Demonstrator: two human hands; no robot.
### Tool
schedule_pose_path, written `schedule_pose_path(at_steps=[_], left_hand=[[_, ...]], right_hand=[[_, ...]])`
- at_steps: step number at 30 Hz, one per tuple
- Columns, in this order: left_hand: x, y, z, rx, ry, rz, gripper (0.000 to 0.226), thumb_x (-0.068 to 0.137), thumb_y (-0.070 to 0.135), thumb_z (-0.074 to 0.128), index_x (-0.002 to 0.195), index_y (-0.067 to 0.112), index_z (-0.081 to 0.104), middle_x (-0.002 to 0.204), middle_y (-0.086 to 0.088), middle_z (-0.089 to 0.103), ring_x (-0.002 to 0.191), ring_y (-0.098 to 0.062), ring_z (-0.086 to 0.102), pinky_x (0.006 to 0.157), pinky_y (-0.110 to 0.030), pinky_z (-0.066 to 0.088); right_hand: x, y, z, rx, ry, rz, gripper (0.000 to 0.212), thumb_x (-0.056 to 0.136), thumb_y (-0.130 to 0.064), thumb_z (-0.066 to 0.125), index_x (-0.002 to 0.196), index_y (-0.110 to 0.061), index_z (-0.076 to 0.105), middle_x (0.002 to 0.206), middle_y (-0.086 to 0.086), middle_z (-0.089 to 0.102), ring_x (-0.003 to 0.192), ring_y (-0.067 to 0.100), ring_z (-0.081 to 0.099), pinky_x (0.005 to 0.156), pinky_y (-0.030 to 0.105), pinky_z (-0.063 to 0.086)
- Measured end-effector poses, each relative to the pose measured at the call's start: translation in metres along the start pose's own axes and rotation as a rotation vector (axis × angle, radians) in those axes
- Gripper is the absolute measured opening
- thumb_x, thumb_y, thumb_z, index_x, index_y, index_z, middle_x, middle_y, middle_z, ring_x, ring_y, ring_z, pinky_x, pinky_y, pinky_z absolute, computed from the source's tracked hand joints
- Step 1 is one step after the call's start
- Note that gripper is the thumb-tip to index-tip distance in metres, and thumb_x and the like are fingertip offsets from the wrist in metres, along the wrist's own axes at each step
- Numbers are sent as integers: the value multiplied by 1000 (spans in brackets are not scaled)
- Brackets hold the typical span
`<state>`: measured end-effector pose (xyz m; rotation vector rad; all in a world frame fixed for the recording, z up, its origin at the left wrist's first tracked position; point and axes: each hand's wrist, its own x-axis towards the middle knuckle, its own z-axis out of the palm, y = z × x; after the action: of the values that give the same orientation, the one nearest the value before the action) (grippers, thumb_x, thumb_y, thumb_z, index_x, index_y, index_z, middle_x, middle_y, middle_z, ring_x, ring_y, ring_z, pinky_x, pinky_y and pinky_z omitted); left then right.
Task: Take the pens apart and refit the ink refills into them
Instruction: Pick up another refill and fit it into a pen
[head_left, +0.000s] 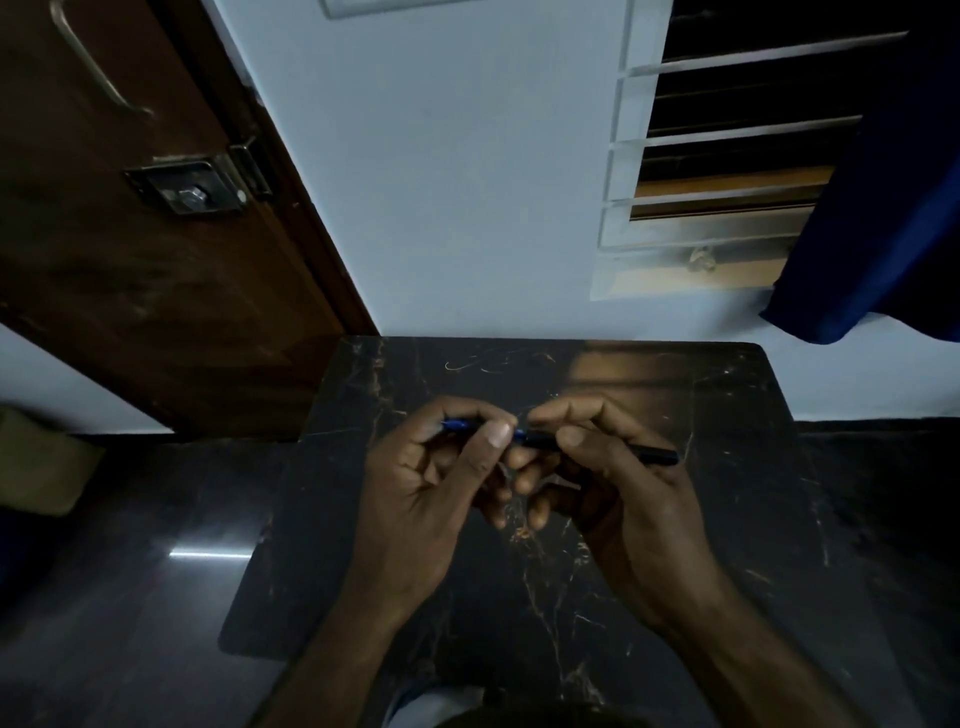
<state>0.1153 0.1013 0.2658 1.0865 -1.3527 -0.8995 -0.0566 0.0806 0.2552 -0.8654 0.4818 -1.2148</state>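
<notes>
**A:** Nearest us, what are the hands doing?

**B:** Both hold one pen (540, 440) level, just above the dark marble-look table (727, 395). The left hand (431, 478) pinches the blue end between thumb and fingers. The right hand (613, 483) pinches the black barrel the same way.

**A:** What could go wrong from here?

**B:** I'd judge the join sits between the two sets of fingertips. With a hard pull the halves may pop apart, and the refill or a small piece could jump onto that dark top, which would be hard to spot in this dim light. Twisting off-axis might bend a thin refill.

**A:** How does the pen look?

**B:** It's slim, black towards the right and blue at the left. I can't tell whether it's loosened.

**A:** And farther off?

**B:** There's a brown door (156, 234) far left, with a barred window (727, 130) and a blue curtain (883, 208) far right.
</notes>
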Motion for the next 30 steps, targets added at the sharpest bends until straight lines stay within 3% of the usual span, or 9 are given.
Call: schedule_pose_path(at_steps=[11, 15, 19, 22, 24, 27, 30], left_hand=[[9, -11, -28, -223, -15, -40, 30, 103, 41, 63, 100, 14, 74, 75, -4, 72, 56, -19, 70, 46, -29, 54], [15, -16, -45, -253, 174, -64, 26, 102, 42, 62, 92, 23, 77, 71, 3, 66, 49, -13, 64, 40, -26, 49], [28, -22, -80, -538, 269, -274, 38, 109, 37, 49, 85, 22, 74, 73, 0, 66, 52, -13, 61, 41, -26, 47], [29, -27, -101, -683, 203, -464, 31, 106, 32, 46, 90, 20, 70, 80, -2, 64, 56, -12, 59, 43, -26, 47], [25, -31, -106, -680, 73, -520, 20, 101, 29, 56, 96, 17, 70, 83, -2, 62, 55, -9, 54, 41, -23, 42], [20, -35, -103, -631, -111, -475, 22, 93, 25, 69, 110, 12, 74, 85, -2, 62, 50, -4, 45, 38, -18, 37], [23, -40, -99, -619, -140, -409, 27, 92, 25, 74, 115, 12, 77, 85, -1, 67, 46, -1, 42, 39, -17, 37]], right_hand=[[15, 16, 27, -3, -20, -28, 25, 85, 8, 47, 100, 7, 68, 89, 28, 70, 77, 33, 68, 68, 39, 57], [24, 24, 39, -1, 47, -67, 26, 81, 7, 44, 95, 10, 66, 82, 25, 69, 71, 32, 66, 63, 38, 56], [28, 27, 47, 4, 81, -76, 25, 82, 6, 43, 94, 10, 65, 82, 28, 66, 73, 32, 65, 62, 37, 56], [30, 33, 53, 8, 106, -52, 25, 83, 4, 44, 95, 9, 65, 85, 28, 66, 74, 31, 65, 63, 36, 56], [30, 39, 58, 7, 140, -37, 24, 83, 3, 45, 96, 8, 65, 87, 28, 67, 75, 30, 66, 63, 35, 57], [32, 50, 66, -7, 196, -25, 25, 84, 2, 46, 97, 6, 66, 87, 27, 69, 76, 30, 68, 64, 34, 58], [33, 61, 74, -16, 223, -8, 24, 85, 2, 47, 100, 8, 66, 90, 27, 70, 78, 31, 68, 66, 35, 58]])
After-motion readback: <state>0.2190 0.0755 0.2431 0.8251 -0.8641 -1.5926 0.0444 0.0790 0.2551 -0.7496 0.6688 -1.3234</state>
